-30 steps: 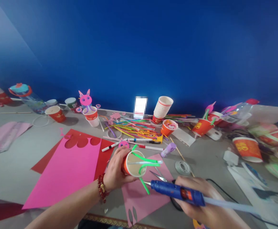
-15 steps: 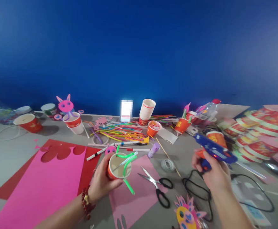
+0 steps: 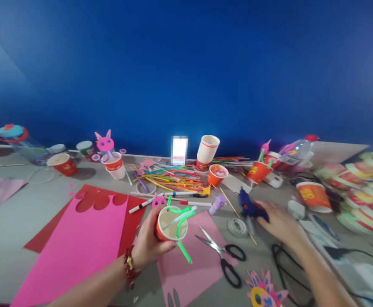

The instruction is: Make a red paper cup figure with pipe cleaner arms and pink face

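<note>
In the left hand's grip: orange-red paper cup, mouth up, green bendy pieces at rim.

Left hand (image 3: pixel 148 238) is wrapped around the cup (image 3: pixel 166 233), thumb on the near side, fingers on the far side; opening between them is cup-wide. Cup sits inside that grip, above the left edge of the pink sheet (image 3: pixel 189 273). Right hand (image 3: pixel 282 224) is at the rear end of the blue glue gun (image 3: pixel 249 207), right of the gripped cup; finger closure hidden, cannot tell if clamped or just resting.

Risks, my judgement: squeezing thin paper too hard could buckle the wall; a loose hold could let the cup slip. Green pieces (image 3: pixel 184 252) overhang the right and near side of the rim, so a brush against scissors (image 3: pixel 219 249) or sheet could bend or pull them off. Gun tip may be hot; a careless touch could burn. Cord (image 3: pixel 274 258) loops beside the right forearm, could snag and drag the gun.

Pointing: cup mouth faces up, seemingly leaning toward the right hand's side. Long axis runs base to mouth, near vertical; base hidden, exact tilt unclear.
</note>
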`<action>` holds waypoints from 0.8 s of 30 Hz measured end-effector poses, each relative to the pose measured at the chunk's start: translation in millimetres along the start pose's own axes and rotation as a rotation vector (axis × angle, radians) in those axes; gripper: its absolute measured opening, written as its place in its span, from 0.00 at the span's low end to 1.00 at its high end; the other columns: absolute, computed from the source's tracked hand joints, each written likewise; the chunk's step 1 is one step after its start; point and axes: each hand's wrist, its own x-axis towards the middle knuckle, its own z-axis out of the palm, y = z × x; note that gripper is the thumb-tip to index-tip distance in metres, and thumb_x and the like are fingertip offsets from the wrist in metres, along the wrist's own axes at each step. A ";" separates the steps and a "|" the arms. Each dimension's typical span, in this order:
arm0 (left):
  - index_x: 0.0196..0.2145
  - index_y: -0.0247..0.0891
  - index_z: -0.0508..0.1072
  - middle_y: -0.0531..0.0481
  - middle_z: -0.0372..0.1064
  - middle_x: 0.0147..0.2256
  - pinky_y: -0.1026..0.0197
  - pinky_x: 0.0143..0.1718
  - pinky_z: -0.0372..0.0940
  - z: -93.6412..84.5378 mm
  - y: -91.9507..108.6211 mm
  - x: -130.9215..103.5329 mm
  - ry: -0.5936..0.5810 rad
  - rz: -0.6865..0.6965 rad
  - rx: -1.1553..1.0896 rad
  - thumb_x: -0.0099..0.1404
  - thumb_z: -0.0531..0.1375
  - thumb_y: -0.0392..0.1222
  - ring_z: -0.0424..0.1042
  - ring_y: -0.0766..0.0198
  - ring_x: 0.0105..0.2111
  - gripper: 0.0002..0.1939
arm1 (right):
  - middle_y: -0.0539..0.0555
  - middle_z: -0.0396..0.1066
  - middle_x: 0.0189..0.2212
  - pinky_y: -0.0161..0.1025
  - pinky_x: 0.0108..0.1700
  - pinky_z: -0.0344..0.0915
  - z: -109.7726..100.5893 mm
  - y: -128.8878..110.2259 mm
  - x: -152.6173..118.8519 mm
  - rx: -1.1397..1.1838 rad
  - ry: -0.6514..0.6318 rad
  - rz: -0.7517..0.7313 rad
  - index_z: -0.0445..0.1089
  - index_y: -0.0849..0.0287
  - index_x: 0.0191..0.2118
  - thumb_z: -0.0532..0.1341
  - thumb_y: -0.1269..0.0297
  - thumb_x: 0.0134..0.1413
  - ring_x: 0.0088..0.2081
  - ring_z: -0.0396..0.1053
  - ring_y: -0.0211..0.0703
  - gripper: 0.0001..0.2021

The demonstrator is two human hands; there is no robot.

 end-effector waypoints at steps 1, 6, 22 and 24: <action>0.58 0.43 0.60 0.41 0.73 0.49 0.51 0.45 0.72 -0.1 0.2 0.5 -0.003 0.005 -0.011 0.54 0.68 0.60 0.76 0.48 0.46 0.40 | 0.68 0.78 0.41 0.60 0.43 0.70 -7.1 -4.9 -0.7 -0.047 0.027 -0.018 0.72 0.62 0.44 0.55 0.63 0.47 0.41 0.75 0.68 0.18; 0.58 0.43 0.61 0.42 0.72 0.49 0.52 0.47 0.71 -0.1 0.8 1.5 -0.032 -0.004 -0.059 0.53 0.70 0.58 0.76 0.49 0.46 0.40 | 0.61 0.74 0.45 0.51 0.50 0.69 -48.8 -91.0 -17.1 0.189 0.237 -0.203 0.69 0.56 0.49 0.58 0.60 0.60 0.47 0.73 0.57 0.13; 0.58 0.43 0.59 0.42 0.71 0.50 0.50 0.48 0.71 0.8 6.6 1.8 -0.041 -0.027 -0.144 0.54 0.69 0.57 0.75 0.49 0.47 0.40 | 0.56 0.77 0.42 0.38 0.46 0.72 -29.2 -234.4 -15.9 0.897 0.007 -0.583 0.69 0.54 0.45 0.61 0.65 0.59 0.44 0.75 0.46 0.08; 0.58 0.43 0.60 0.42 0.71 0.49 0.51 0.47 0.71 0.7 6.8 2.2 -0.041 -0.012 -0.116 0.54 0.69 0.58 0.75 0.49 0.46 0.40 | 0.56 0.77 0.41 0.38 0.46 0.72 -24.7 -233.3 -16.4 0.938 0.009 -0.583 0.70 0.54 0.46 0.61 0.64 0.59 0.43 0.76 0.46 0.09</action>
